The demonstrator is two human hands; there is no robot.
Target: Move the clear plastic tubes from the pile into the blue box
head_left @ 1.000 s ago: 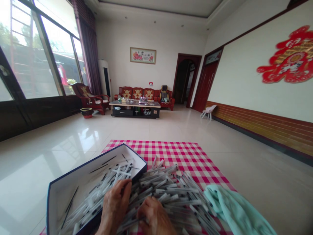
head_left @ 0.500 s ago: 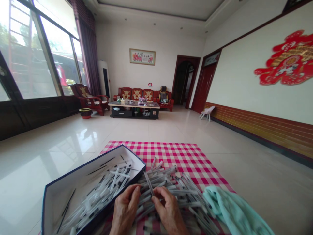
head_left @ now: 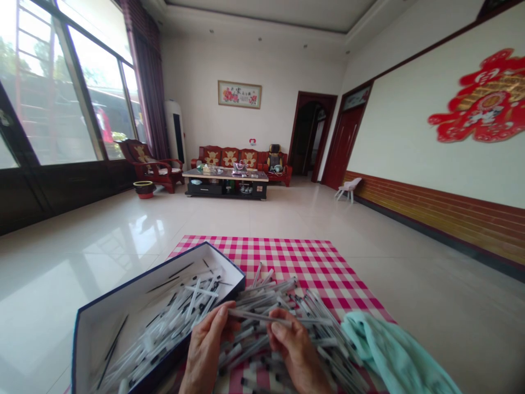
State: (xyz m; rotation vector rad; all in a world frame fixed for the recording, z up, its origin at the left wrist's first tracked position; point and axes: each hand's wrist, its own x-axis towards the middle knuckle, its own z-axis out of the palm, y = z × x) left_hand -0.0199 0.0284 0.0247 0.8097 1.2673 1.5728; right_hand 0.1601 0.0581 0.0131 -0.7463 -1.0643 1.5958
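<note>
Mint towel [head_left: 394,350] on pink-checked cloth [head_left: 311,262]; red wooden sofa [head_left: 229,157] behind coffee table [head_left: 225,183].

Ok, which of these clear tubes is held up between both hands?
The clear plastic tube spanning the left hand and right hand. It alone bridges both hands, above the loose pile; the others lie heaped there or in the white box.

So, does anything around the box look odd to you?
Yes: a loose heap of clear tubes lies on the checked cloth beside the open box, not inside it, and thin black rods lie apart in the box.
</note>
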